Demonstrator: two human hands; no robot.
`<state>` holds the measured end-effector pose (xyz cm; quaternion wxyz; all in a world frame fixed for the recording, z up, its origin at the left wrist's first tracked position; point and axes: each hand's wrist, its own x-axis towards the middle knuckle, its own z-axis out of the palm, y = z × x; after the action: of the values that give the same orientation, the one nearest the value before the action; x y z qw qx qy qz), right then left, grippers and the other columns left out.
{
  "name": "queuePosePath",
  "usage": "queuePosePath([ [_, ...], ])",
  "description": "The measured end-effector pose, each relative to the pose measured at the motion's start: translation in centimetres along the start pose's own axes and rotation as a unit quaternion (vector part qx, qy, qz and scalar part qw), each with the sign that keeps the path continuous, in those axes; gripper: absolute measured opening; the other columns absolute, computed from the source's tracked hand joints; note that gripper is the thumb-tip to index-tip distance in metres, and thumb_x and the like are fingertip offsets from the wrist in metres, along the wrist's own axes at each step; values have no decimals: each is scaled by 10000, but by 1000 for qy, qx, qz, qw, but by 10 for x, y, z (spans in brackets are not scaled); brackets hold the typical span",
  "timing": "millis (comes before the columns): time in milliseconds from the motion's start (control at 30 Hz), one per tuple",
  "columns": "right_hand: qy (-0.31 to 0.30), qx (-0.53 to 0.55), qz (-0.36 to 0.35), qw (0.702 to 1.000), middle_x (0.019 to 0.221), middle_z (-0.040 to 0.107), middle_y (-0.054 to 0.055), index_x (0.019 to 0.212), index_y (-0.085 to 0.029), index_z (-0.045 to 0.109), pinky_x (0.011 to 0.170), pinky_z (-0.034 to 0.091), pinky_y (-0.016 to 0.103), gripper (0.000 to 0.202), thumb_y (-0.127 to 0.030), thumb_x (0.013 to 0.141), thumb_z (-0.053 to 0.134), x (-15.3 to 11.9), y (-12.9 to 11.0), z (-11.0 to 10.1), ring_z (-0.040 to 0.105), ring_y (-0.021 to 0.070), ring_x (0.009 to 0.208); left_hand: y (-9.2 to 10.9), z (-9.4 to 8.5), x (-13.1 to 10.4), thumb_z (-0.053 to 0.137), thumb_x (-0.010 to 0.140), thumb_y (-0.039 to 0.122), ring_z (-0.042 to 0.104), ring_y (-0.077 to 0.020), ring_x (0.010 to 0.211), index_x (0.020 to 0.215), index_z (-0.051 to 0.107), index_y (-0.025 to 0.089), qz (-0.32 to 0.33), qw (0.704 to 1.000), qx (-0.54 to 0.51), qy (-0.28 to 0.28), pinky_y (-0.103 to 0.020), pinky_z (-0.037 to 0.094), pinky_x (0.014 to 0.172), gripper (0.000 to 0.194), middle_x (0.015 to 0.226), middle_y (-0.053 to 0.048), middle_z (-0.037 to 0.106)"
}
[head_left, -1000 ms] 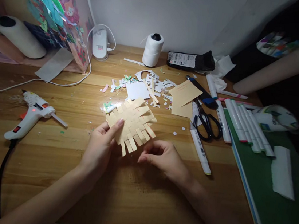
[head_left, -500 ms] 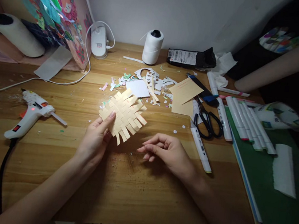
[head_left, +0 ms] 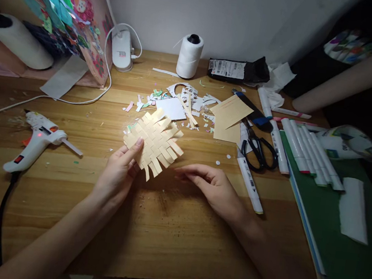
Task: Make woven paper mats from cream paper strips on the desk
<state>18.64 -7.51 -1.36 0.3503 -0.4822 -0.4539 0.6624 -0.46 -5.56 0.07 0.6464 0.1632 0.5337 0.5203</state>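
Note:
A mat woven from pale yellow paper strips (head_left: 154,141) is tilted up above the desk, its loose strip ends sticking out on the right and lower sides. My left hand (head_left: 122,167) grips its lower left corner, thumb on top and fingers behind. Just right of the mat is my right hand (head_left: 209,184), thumb and fingers drawn together, with nothing visible in them. A small gap separates those fingertips from the strip ends. Behind the mat lie paper scraps (head_left: 171,108) and cut yellow strips (head_left: 188,110).
A glue gun (head_left: 40,138) with a lit red light lies left, its cord running forward. Scissors (head_left: 259,151), a marker (head_left: 250,184) and yellow paper sheets (head_left: 230,118) lie right. A thread spool (head_left: 188,60) stands at the back. Several markers (head_left: 310,153) rest on a green board (head_left: 318,225).
My right hand has turned slightly, and its fingers have straightened and come together, pointing at the mat. My left hand keeps the mat nearly still. The view has shifted a little.

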Motion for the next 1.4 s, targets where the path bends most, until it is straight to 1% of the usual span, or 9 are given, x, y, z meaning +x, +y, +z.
queuePosePath([
  [100,-30,12,-10,999,1019,718,43,957,-203,705,940,477,346,193,-262,784,646,-1,-1,3,651,178,981,-4,2,-4,681,764,257,694,-181,793,950,675,90,-22,999,12,-23,-217,557,682,251,914,-99,728],
  [200,-42,77,3,996,1043,711,53,1036,-205,670,946,470,351,312,-299,741,706,-3,1,10,636,201,1025,-11,5,-11,722,730,287,693,-194,778,958,665,103,-33,998,20,-50,-257,559,697,298,938,-104,722],
  [300,3,102,20,995,985,724,64,1008,-185,677,885,503,348,340,-370,726,719,-5,3,18,662,225,958,-18,9,-19,738,714,310,691,-203,753,953,657,121,-50,995,32,-80,-292,559,684,316,941,-104,718],
  [400,63,71,32,995,913,734,63,923,-172,693,766,536,321,325,-406,702,734,-6,5,21,679,231,853,-22,10,-24,760,686,323,684,-196,733,910,668,116,-62,993,51,-86,-286,549,678,318,910,-102,721],
  [500,81,41,27,996,857,737,68,858,-159,694,691,536,304,312,-416,687,742,-6,5,20,678,222,781,-23,10,-24,766,676,326,682,-192,723,917,680,111,-56,993,58,-83,-277,543,669,334,895,-104,724],
  [800,42,53,38,997,896,745,67,877,-166,714,749,547,323,287,-360,671,759,-4,4,15,689,217,803,-20,9,-20,735,718,318,688,-206,772,953,669,131,-39,995,54,-75,-290,549,678,307,936,-93,722],
  [1033,83,43,35,995,830,749,71,840,-156,735,698,552,328,336,-407,622,783,-2,5,15,683,216,730,-27,9,-23,752,694,334,687,-197,735,975,683,144,-58,992,66,-85,-283,547,657,346,945,-101,722],
  [1200,48,34,26,998,756,745,49,726,-175,742,665,546,312,257,-395,605,794,0,8,9,673,199,687,-26,9,-21,741,711,323,687,-211,785,1006,676,133,-69,992,48,-98,-287,551,669,358,970,-116,716],
  [1400,14,45,56,997,769,746,40,781,-184,744,713,540,324,268,-375,602,800,2,8,7,679,199,716,-23,7,-18,743,711,314,690,-208,770,985,677,128,-66,993,47,-85,-291,555,676,338,946,-108,721],
])
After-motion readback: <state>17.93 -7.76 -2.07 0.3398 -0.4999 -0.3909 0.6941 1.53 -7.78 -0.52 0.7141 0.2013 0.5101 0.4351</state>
